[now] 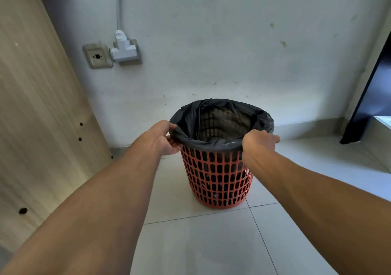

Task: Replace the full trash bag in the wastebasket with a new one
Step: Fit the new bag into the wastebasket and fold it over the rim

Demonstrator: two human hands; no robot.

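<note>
plainly 1 view only, from the head camera, looking down at a tiled floor (211, 243) by a pale wall (232, 52).

seen near the middle: red slotted wastebasket (218, 179) standing upright on the floor, close to the wall, lined with a black trash bag (213, 142) whose edge is folded out over the rim. left hand (161, 139) at the left side of the rim, fingers curled and pinching the folded bag edge. right hand (259, 141) at the right side of the rim, fingers bent over the edge and closed on the bag film, though fingertips mostly hidden behind the hand. dark shapes visible through the slots low in the basket; how full, hard to tell, since the upper part of the bag looks hollow.

judged as the opening step: freeing the old bag's cuff from the rim. next move likely calls for peeling the fold up evenly on both sides, gathering the mouth, then lifting straight up without snagging film on the slots.

around: a light wooden panel (31, 105) with dark holes on the left, well apart from the basket; a wall socket (97, 56) and a white plug adapter (124, 49) with a cable running up; a dark frame (364, 105) at the right edge. no new bag in sight. nothing crowding the basket; lift path above looks free.
</note>
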